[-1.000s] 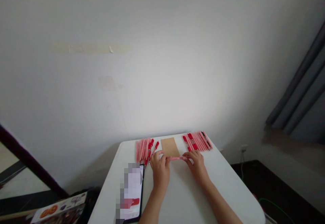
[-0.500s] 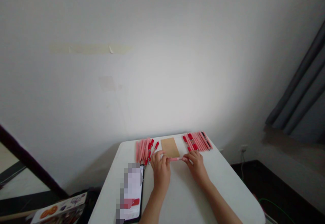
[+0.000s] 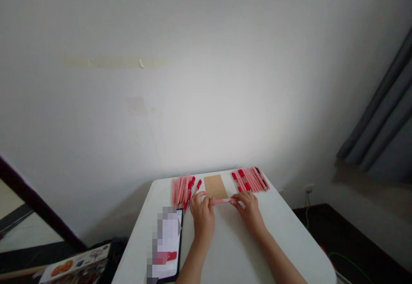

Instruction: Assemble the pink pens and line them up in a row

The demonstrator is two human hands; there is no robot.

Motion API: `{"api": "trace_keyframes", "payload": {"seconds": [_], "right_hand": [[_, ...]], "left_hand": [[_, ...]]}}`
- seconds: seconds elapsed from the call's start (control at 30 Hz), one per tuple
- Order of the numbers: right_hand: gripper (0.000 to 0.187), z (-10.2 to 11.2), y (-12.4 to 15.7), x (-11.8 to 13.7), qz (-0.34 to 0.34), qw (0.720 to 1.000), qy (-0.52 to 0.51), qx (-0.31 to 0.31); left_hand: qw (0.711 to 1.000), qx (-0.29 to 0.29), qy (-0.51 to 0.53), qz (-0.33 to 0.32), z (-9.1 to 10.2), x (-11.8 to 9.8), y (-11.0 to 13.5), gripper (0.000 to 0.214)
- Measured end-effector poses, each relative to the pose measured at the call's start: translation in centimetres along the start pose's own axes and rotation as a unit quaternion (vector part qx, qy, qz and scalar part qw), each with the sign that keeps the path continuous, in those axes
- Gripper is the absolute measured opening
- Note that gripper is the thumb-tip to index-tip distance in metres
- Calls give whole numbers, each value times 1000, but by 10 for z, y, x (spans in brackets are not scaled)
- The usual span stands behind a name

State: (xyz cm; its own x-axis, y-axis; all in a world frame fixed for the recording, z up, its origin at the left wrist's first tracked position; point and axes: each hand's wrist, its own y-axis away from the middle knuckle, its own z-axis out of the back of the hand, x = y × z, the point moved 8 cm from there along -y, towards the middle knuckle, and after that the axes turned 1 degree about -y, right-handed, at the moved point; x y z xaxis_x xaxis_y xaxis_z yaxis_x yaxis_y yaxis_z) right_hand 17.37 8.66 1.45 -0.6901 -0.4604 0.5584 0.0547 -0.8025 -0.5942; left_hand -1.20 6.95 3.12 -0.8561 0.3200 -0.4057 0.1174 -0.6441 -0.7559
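A pink pen (image 3: 221,200) lies level between my two hands above the white table (image 3: 231,249). My left hand (image 3: 202,212) pinches its left end and my right hand (image 3: 247,206) pinches its right end. Just beyond the pen lies a brown card (image 3: 215,186). A row of pink and red pens (image 3: 184,189) lies to the far left of my left hand. Another row of pink and red pens (image 3: 250,179) lies beyond my right hand.
A phone (image 3: 167,243) with a lit screen lies at the table's left edge beside my left forearm. A colourful box (image 3: 75,267) sits on the floor at lower left. A grey curtain (image 3: 383,112) hangs at right. A white wall stands behind the table.
Both hands hold the same pink pen throughout; it has shifted very slightly. Nothing else has moved.
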Motion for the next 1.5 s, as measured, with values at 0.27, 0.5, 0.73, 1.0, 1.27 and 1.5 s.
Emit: {"api": "trace_keyframes", "payload": {"seconds": [0.27,0.5,0.73,1.0,1.27,1.5], "right_hand": [[27,-1,0,1,-6,1000,-2,16],[27,-1,0,0,-10,1000,-4,13],[23,3,0,1,-11,1000,0,-7],[26,1,0,3,-8,1000,5,11],[30,1,0,2,-5,1000,10,10],[31,3,0,-1,-18,1000,0,-4]], "left_hand": [[1000,6,15,-13,3,-5,-2,20],[1000,-6,16,-18,6,-7,-3,20],[999,-27,5,-24,4,-4,0,17],[999,-20,21,-27,3,-4,0,17],[1000,-10,19,-22,6,-6,-3,20],[999,-28,16,-19,4,-3,0,17]]}}
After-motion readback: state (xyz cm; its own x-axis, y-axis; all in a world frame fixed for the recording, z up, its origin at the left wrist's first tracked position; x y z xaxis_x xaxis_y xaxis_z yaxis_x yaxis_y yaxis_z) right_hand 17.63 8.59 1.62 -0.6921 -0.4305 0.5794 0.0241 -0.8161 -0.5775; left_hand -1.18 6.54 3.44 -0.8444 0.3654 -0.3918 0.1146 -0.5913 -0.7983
